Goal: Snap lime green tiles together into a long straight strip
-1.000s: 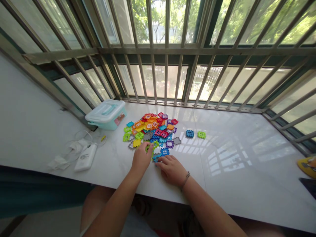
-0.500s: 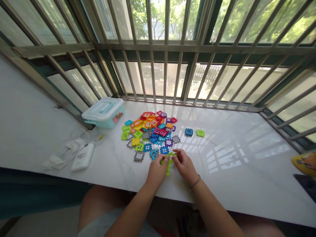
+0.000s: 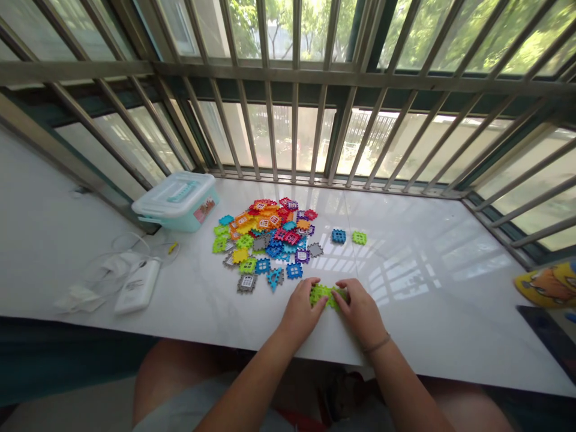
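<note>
Lime-green interlocking plastic tiles (image 3: 323, 293) with notched edges lie between my two hands, low over the front of the white marble-look ledge. My left hand (image 3: 302, 305) grips their left side, thumb in front and fingers behind. On the right side, my right hand (image 3: 359, 309) pinches them in the same way. How the green tiles join is partly hidden by my fingers. Just beyond my hands spreads a heap of coloured tiles (image 3: 265, 240) in red, orange, yellow, blue, purple and grey. A blue tile (image 3: 339, 236) and a green window tile (image 3: 359, 237) lie apart to its right.
A pale teal lidded box (image 3: 180, 201) stands at the back left. A white power bank (image 3: 137, 287) with cables lies at the left. Metal window bars (image 3: 294, 132) rise behind the ledge. At the right edge are a yellow object (image 3: 546, 285) and a dark flat object (image 3: 546, 339).
My hands have moved slightly right with the green tiles. The tiles, with one part hanging toward me before, now lie more side to side. The view has shifted a little.
</note>
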`<state>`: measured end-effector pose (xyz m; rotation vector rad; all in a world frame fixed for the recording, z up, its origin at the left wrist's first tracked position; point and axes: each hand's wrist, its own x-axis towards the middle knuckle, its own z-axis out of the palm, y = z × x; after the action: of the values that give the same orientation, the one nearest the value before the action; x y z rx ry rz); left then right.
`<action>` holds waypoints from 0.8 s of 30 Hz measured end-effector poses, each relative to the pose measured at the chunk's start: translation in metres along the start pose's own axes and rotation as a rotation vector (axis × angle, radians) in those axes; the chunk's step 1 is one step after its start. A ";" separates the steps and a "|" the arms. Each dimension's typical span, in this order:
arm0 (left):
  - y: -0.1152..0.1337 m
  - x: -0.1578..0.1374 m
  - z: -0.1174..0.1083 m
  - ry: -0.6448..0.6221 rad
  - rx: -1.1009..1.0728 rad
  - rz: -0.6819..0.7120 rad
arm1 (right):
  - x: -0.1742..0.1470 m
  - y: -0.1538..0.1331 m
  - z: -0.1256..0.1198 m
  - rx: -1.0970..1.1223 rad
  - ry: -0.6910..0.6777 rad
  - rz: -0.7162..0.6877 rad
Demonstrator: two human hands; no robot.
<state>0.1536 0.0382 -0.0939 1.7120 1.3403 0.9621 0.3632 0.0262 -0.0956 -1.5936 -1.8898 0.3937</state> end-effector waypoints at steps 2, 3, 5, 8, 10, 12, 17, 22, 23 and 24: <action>-0.002 -0.005 -0.001 -0.017 0.017 0.081 | -0.002 -0.001 -0.004 -0.032 0.045 -0.016; -0.004 -0.008 -0.003 -0.027 0.031 0.121 | -0.003 -0.002 -0.006 -0.043 0.058 -0.021; -0.011 -0.013 -0.011 -0.046 0.071 0.188 | -0.006 -0.005 -0.007 -0.057 0.061 -0.042; -0.024 -0.021 -0.023 -0.062 0.150 0.239 | -0.009 -0.008 -0.005 -0.087 0.012 -0.122; -0.030 -0.024 -0.029 -0.055 0.196 0.255 | -0.009 -0.009 -0.004 -0.119 -0.036 -0.175; -0.032 -0.026 -0.031 -0.047 0.234 0.280 | -0.008 -0.009 -0.003 -0.143 -0.071 -0.206; -0.023 -0.020 -0.026 -0.062 0.273 0.351 | -0.006 -0.009 -0.005 -0.124 -0.075 -0.232; -0.019 -0.016 -0.025 -0.043 0.261 0.367 | -0.005 -0.009 -0.006 -0.081 -0.056 -0.233; -0.019 -0.016 -0.027 -0.036 0.263 0.373 | -0.006 -0.009 -0.006 -0.079 -0.052 -0.233; -0.020 -0.018 -0.030 -0.029 0.268 0.381 | -0.006 -0.008 -0.005 -0.078 -0.046 -0.231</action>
<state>0.1153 0.0275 -0.1005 2.2338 1.1878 0.9906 0.3607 0.0180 -0.0881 -1.4045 -2.1193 0.2612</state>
